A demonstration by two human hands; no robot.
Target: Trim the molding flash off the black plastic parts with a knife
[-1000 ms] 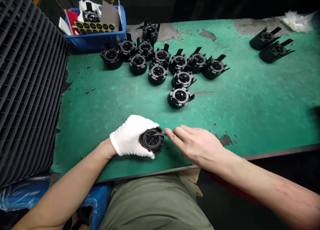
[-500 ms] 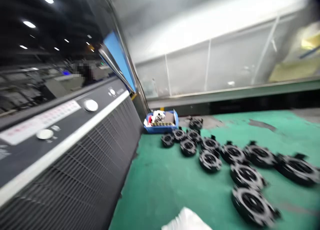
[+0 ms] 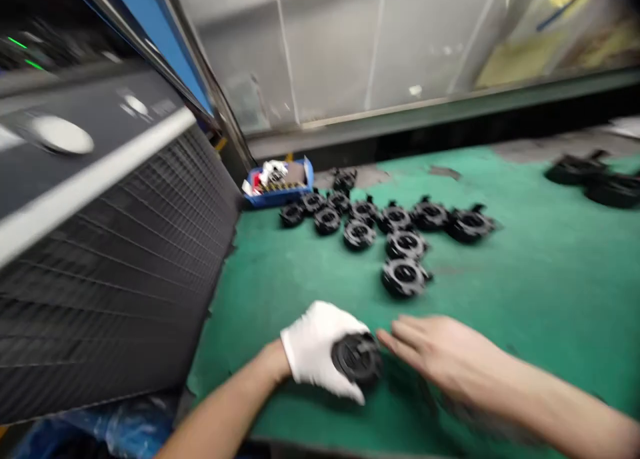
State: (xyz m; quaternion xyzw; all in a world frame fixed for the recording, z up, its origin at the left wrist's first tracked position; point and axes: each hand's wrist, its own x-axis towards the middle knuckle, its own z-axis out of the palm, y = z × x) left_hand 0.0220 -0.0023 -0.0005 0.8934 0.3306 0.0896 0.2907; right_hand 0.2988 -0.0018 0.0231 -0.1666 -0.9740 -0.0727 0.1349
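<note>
My left hand [image 3: 323, 348], in a white glove, is wrapped round a round black part [image 3: 357, 358] above the front of the green work surface [image 3: 300, 412]. The part's disc-like face is turned up, its detail blurred. Close to its right side is my bare right hand [image 3: 433, 349], fingers stretched out towards it. Those fingers are smeared by motion, and I see nothing held in them. Beyond both hands lies a group of round parts with grey rims and black centres, the nearest being a grey-rimmed round part [image 3: 404, 276].
A blue bin [image 3: 277, 196] with mixed small items stands at the far left corner. A dark ribbed panel [image 3: 125, 279] rises along the left edge. Two black parts [image 3: 613, 187] sit at the far right. Clear panels [image 3: 330, 52] stand behind the surface.
My view has swung right and down. Both hands now show, the left one gripping the round black part; earlier only a bit of white glove was visible at the bottom edge.
</note>
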